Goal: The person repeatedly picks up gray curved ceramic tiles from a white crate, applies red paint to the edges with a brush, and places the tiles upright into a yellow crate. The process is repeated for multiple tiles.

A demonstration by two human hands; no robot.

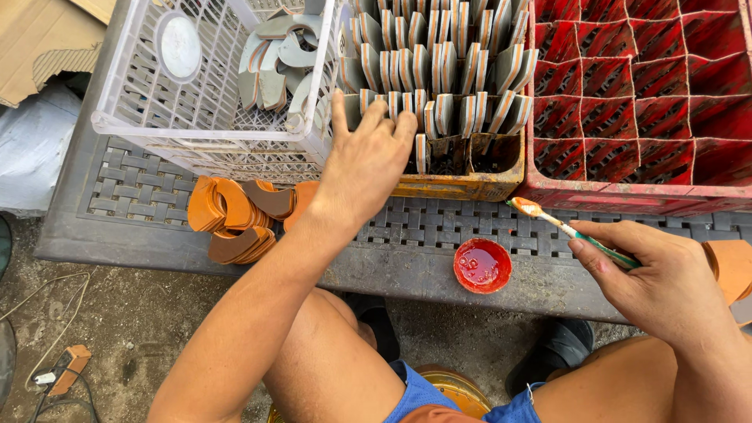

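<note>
My left hand (366, 160) rested, fingers spread, on upright heel pieces (439, 78) in the yellow crate (462, 186); my right hand (654, 278) gripped a brush (576, 232) above the red glue dish (482, 265). Gluing step; next needed one piece pinched out.

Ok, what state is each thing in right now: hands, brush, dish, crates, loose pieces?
Left hand: fingers resting on upright grey pieces in the yellow crate.
Right hand: gripping the green-handled brush.
Green-handled brush: bristles coated orange, held above the mat.
Small red round dish: open, holding red liquid.
Yellow crate: nearly full, front slots empty.
Red divided crate: compartments empty.
White plastic basket: partly filled with grey curved pieces.
Orange curved pieces: stacked loosely on the mat.
</note>
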